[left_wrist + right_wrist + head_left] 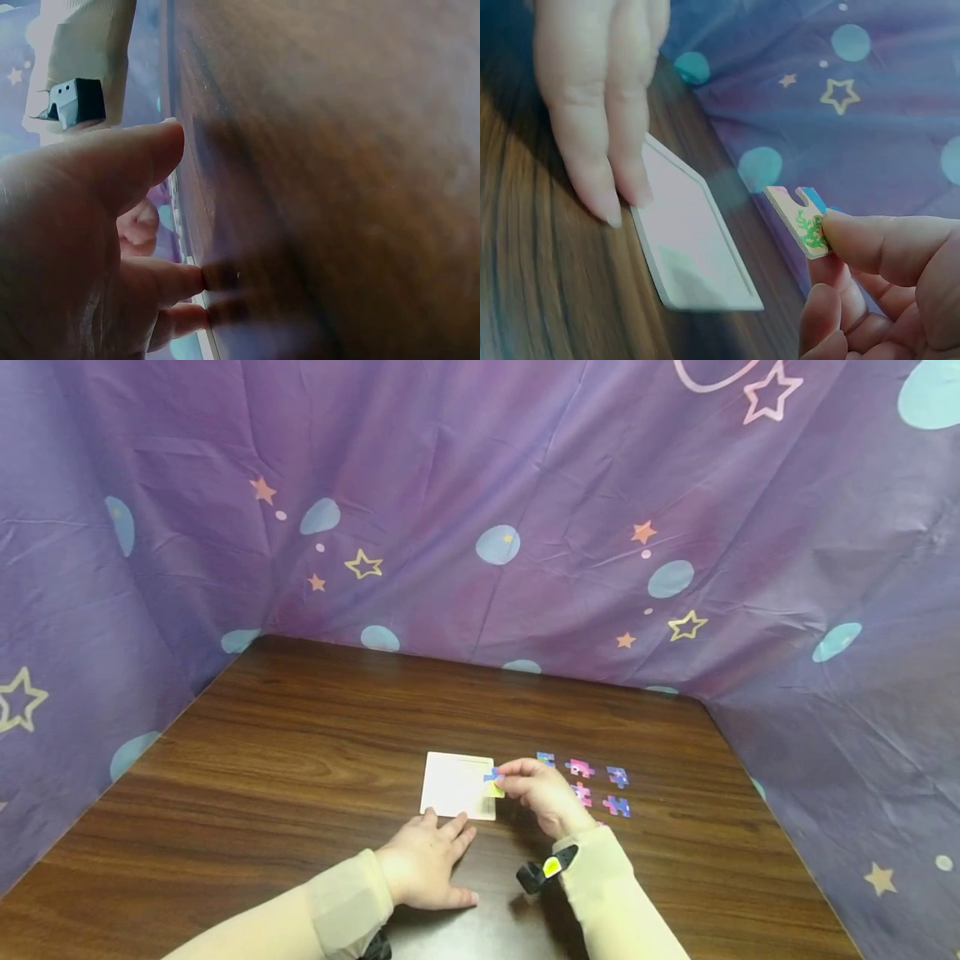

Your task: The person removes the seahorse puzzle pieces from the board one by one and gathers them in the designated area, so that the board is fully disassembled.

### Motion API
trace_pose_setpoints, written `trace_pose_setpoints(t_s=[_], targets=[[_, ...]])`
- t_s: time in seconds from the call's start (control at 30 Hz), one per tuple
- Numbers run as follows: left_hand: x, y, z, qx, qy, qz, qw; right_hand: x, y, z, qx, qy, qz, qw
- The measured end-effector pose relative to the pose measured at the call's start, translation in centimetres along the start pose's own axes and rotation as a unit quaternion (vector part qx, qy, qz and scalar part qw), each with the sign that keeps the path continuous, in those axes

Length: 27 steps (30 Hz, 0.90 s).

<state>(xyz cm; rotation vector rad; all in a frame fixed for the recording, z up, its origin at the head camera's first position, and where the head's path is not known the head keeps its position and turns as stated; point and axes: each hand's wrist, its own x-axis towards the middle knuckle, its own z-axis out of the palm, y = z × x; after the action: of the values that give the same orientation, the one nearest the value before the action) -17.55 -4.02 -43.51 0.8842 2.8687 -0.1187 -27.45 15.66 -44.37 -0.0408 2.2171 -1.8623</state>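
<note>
My right hand [549,800] pinches a jigsaw puzzle piece [793,216] between thumb and fingers. The piece is yellow and blue with a green plant printed on it, and it is tilted in the right wrist view. In the head view it overlaps the right edge of a white puzzle tray [452,787], which has a thin raised rim and lies flat on the table. My left hand [427,862] is spread at the tray's near edge, its fingertips right at the rim and its thumb out to the right.
To the right of the tray, several loose puzzle pieces [617,806] in pink, blue and green lie on the brown wooden table [315,752]. Some are partly hidden behind my right hand. A purple curtain [420,468] with stars and blue spots surrounds the table's far side and flanks.
</note>
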Motion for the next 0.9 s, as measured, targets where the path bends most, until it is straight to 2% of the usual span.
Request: trace_pose_setpoints(t_s=[0.3, 0.47, 0.57, 0.7, 0.9], targets=[[-0.1, 0.1, -0.2, -0.006, -0.015, -0.008, 0.9998, -1.7, 0.5, -5.2, 0.003, 0.001, 0.02, 0.9998], [-0.1, 0.1, -0.2, -0.009, -0.017, -0.011, 0.9998, -2.9, 1.0, -8.2, 0.002, 0.012, 0.059, 0.9982], [-0.1, 0.2, -0.2, -0.01, -0.018, -0.011, 0.9997, -3.5, 1.5, -9.9, 0.006, 0.013, 0.062, 0.998], [-0.1, 0.2, -0.2, -0.011, -0.021, -0.012, 0.9996, -4.0, 2.2, -11.8, -0.014, 0.03, 0.044, 0.9985], [-0.1, 0.2, -0.2, -0.014, -0.021, -0.013, 0.9996, -4.9, 3.1, -13.7, -0.028, 0.051, 0.06, 0.9965]])
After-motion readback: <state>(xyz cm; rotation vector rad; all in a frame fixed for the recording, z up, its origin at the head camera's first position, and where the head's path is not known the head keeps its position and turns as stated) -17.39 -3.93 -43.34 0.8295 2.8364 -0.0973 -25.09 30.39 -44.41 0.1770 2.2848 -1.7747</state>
